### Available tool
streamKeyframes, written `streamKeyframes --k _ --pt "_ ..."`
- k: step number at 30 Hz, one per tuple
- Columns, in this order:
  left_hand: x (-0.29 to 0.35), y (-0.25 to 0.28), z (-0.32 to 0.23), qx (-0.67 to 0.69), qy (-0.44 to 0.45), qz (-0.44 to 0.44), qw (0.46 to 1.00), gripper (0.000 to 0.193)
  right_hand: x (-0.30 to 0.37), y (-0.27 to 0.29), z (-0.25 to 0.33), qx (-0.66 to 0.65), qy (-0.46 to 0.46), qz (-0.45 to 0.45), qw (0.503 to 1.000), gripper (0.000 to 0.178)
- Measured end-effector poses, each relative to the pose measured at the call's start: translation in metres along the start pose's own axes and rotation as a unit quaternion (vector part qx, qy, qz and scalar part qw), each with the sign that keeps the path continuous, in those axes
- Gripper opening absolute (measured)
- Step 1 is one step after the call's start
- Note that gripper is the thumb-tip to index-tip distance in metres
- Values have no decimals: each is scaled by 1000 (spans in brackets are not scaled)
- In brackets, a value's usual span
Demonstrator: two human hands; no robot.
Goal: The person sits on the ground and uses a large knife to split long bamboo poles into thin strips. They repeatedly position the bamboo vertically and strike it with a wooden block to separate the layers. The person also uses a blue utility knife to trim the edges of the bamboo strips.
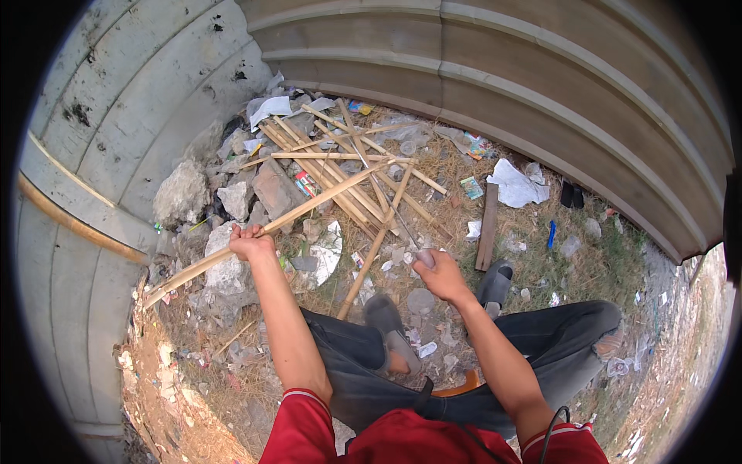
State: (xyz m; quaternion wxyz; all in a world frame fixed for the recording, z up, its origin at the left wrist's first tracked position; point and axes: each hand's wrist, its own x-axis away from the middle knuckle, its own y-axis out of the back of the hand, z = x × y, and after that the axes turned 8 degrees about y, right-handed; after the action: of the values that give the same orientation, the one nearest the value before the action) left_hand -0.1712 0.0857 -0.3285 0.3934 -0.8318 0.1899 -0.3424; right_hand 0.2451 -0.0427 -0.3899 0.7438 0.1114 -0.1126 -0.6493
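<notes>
L hand (251, 243): fingers wrapped tight round a long bamboo stick (274, 224), gripped approx mid-length; stick runs from lower left up-right into the bamboo pile (348, 166). R hand (440, 272): fingers curled on a small grey object (426, 258), type I cannot tell. Pile lies on the ground w/ rubble stones (182, 193) at left, paper scraps (516, 185) at right. I see no containers, only loose litter. Corrugated wall (541, 85) behind.

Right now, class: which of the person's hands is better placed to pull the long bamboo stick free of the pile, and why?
The left hand: it is already closed around the long bamboo stick. The right hand holds a small grey object, possibly a stone, beside the pile of sticks, so it is occupied.
</notes>
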Motion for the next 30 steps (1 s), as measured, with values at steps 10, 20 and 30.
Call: streamKeyframes --k 10,20,30 --pt "43 -66 -37 -192 -73 60 977 24 11 36 -26 317 -26 6 948 43" --pt "8 -108 -52 -240 -89 94 962 29 20 45 -105 235 -202 -5 951 43" --pt "-77 -163 90 -536 -187 55 822 99 27 44 -162 219 -294 -112 923 55"
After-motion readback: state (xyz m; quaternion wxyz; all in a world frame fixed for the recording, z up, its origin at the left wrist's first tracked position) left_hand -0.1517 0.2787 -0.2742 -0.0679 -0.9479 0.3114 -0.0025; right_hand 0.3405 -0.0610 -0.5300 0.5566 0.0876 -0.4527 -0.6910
